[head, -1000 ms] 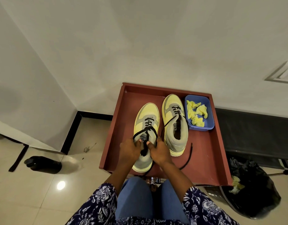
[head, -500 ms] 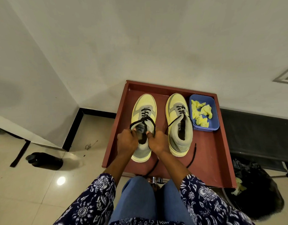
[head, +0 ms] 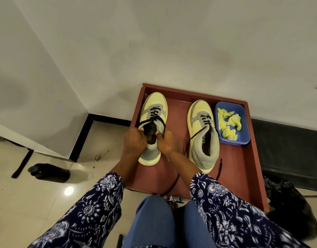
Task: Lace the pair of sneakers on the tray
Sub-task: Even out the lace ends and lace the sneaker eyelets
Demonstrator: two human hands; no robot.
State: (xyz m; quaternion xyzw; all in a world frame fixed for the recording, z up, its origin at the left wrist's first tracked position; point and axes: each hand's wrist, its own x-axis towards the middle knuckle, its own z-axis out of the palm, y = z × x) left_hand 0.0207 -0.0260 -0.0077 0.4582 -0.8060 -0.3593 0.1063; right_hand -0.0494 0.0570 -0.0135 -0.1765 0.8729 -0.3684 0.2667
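- White walls meet a glossy tiled floor; a red tray (head: 241,169) stands against them.
- Two yellow-and-grey sneakers lie toes-away in it, well apart.
- Left sneaker (head: 152,111): black lace (head: 155,119) crossed over the upper eyelets, its ends pinched by the left hand (head: 134,141) and right hand (head: 165,142), fingers closed.
- Right sneaker (head: 204,151): loosely laced, cord trailing.
- Blue tub (head: 243,140) beside it.

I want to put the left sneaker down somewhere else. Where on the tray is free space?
Bare tray floor lies between the two sneakers and below the blue tub, except a lace end. Around the left sneaker, both hands crowd it.
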